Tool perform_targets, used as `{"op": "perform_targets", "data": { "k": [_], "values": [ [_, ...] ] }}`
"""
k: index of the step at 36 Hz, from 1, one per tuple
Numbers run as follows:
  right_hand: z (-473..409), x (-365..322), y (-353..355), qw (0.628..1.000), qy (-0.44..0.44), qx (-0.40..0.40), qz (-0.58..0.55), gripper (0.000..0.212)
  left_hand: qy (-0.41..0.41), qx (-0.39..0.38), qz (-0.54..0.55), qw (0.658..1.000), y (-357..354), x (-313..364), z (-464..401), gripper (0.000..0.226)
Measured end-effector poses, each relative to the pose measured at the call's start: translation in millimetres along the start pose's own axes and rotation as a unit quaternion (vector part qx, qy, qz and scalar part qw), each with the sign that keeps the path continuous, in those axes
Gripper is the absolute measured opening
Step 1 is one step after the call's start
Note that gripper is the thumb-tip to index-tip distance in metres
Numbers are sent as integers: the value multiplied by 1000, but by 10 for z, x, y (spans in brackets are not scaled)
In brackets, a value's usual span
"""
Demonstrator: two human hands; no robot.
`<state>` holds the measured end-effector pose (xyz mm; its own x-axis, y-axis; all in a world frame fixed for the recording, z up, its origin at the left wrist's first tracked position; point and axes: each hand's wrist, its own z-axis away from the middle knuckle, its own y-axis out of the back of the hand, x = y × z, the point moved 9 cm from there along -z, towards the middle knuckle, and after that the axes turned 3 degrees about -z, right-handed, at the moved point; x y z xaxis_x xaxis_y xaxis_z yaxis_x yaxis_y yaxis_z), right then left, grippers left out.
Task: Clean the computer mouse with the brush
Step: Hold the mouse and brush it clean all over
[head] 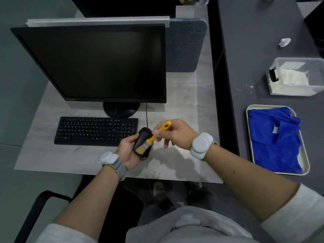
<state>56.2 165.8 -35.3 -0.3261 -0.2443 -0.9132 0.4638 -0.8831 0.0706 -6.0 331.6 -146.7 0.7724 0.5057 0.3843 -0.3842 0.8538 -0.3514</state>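
Right, nearest you the left hand (pixel 127 151) cups the computer mouse (pixel 142 142) clear of the desk (pixel 184 95), palm up, fingers wrapped around its near side, likely so you can turn it to the bristles. Your right hand (pixel 175 134) pinches the yellow handle of the brush (pixel 154 137) between thumb and forefinger, the other fingers hanging loose, wrist cocked so the bristle end lies flat on the mouse's near part. Just beyond, the mouse cable runs up past the keyboard (pixel 95 130) toward the dark monitor (pixel 98 64). Off to your right a tray (pixel 306 165) holds a blue cloth (pixel 275 141), probably for wiping later
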Motion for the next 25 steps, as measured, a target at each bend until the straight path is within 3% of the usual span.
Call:
{"op": "perform_targets", "data": {
  "k": [3,5,11,14,16,19,20,24,25],
  "values": [
    [29,89,408,977,0,213,-14,13,-6,0,17,1000,-32,15,32,45],
    [81,95,536,965,15,262,-8,13,-6,-9,46,999,-47,13,37,48],
    [52,108,320,982,52,119,-134,17,-3,-35,90,995,-141,2,18,59],
    [61,110,115,994,24,38,-100,13,-10,-21,81,996,-154,-20,-4,58],
    [70,136,177,993,18,98,-65,11,-7,-23,82,996,-175,-45,5,58],
    [118,121,453,967,38,252,0,10,-2,-34,88,996,-194,-73,29,56],
    [121,86,473,967,48,249,-1,10,-3,-36,92,995,-194,-74,29,55],
    [78,4,228,993,50,79,-78,14,2,-37,91,995,-236,-82,34,57],
    [72,16,199,995,43,71,-61,14,3,-38,91,995,-247,-83,37,56]
  ]
}}
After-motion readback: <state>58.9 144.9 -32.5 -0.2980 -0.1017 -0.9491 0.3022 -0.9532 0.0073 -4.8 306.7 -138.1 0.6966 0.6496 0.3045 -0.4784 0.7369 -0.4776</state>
